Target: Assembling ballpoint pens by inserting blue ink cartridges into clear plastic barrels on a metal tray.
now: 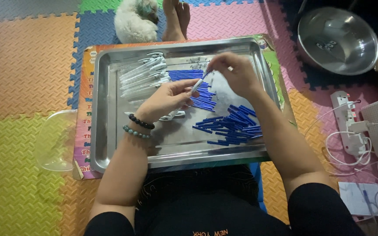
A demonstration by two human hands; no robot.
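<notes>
White pen barrels (143,74) lie at the steel tray's (110,144) far left corner. Left hand (165,99) fingers pinch a white pen barrel (196,85) over the tray's middle; right hand (232,72) fingers pinch a blue tip (206,74) at its end. Loose blue pieces (232,126) pile near the right edge.

Steel bowl (337,41), power strip (348,124), white dog (134,21), foam mats (22,65).
</notes>
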